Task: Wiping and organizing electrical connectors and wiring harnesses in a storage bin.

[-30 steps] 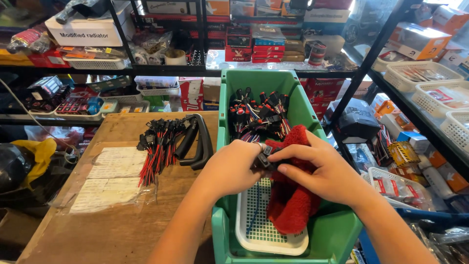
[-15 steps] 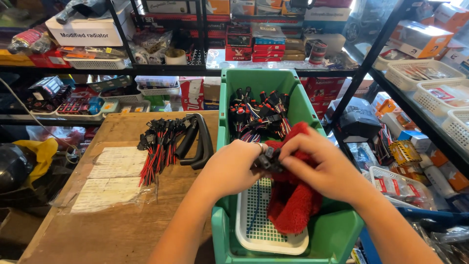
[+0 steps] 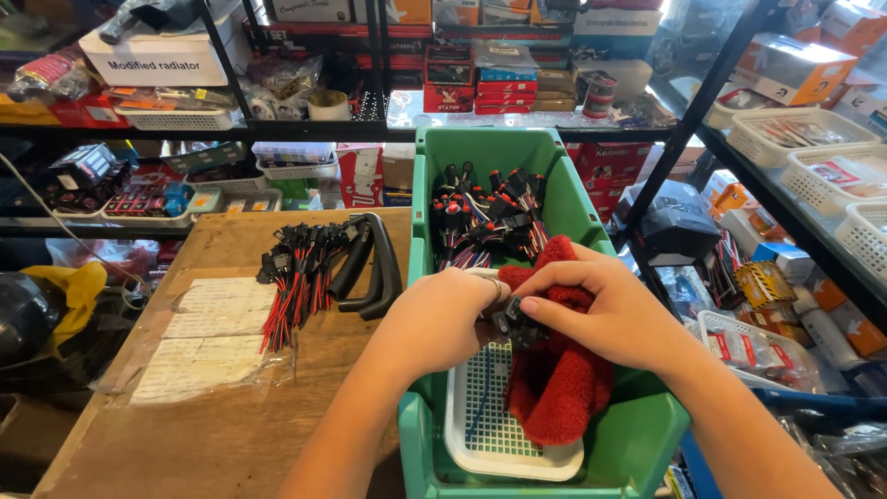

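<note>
— So, what are the hands doing?
— Both meet over a green plastic bin (image 3: 554, 166). The left hand (image 3: 442, 323) and right hand (image 3: 605, 310) are each closed on a small black plug connector (image 3: 514, 323), above a red fuzzy cloth (image 3: 559, 393) and a white mesh basket (image 3: 480, 434).
— And nearby?
— A bundle of red-and-black wired plugs (image 3: 296, 277) lies on the wooden bench (image 3: 212, 434).

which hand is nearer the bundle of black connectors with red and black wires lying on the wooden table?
Left. The left hand is over the green plastic bin's left edge, just right of the bundle. The right hand is further right, over the red fuzzy cloth.
</note>
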